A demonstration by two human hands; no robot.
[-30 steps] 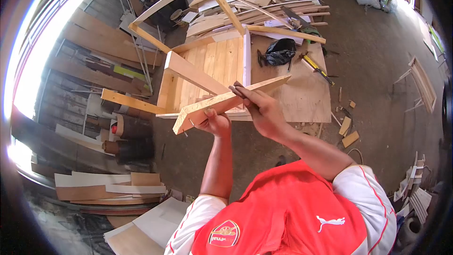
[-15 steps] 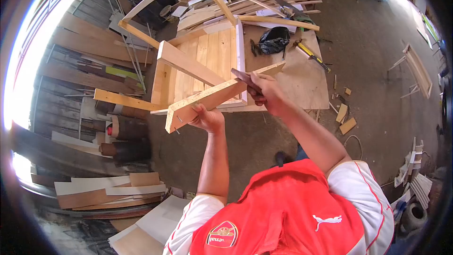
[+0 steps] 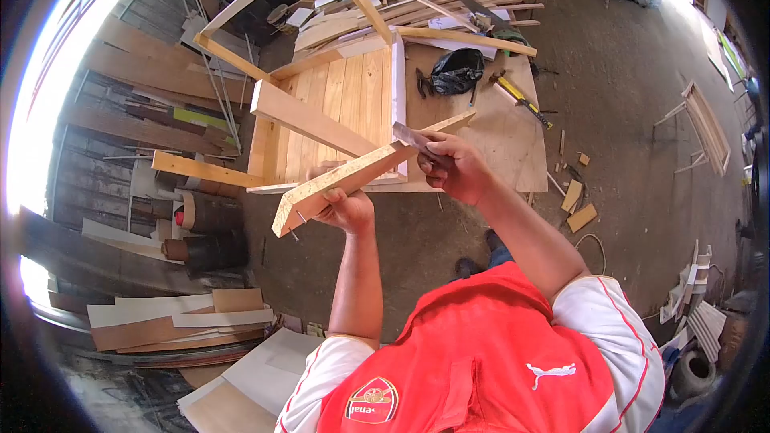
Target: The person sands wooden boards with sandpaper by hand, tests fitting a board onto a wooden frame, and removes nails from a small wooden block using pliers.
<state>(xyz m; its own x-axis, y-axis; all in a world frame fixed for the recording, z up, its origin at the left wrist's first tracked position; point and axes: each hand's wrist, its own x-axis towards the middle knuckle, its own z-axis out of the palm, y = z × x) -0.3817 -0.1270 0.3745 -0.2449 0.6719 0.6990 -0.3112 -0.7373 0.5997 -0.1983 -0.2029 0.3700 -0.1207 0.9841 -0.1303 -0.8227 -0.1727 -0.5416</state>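
My left hand [image 3: 349, 210] grips the underside of a light wooden board [image 3: 341, 180], fingers wrapped round its lower edge. Nails [image 3: 295, 234] stick out near the board's left end. In my right hand [image 3: 461, 168] is a flat, dark tool [image 3: 412, 138], its kind unclear; it rests against the board's upper edge. A second board [image 3: 309, 124] runs behind at an angle and meets the held one; whether they are joined I cannot tell. Beyond them a wooden chair frame [image 3: 399, 104] with a slatted panel [image 3: 341, 84] lies on the worktable.
On the worktable [image 3: 509, 152] are a black plastic bag [image 3: 457, 72] and a yellow-and-black tool [image 3: 521, 100]. Stacked timber [image 3: 345, 28] rises behind. Offcuts [image 3: 583, 216] lie on the floor to the right, and sheet boards [image 3: 176, 325] at the lower left. A small wooden frame [image 3: 706, 128] stands far right.
The held board's left end has dipped slightly and moved a little left. The dark tool stays against its upper edge, still in my right hand. The whole view has shifted slightly.
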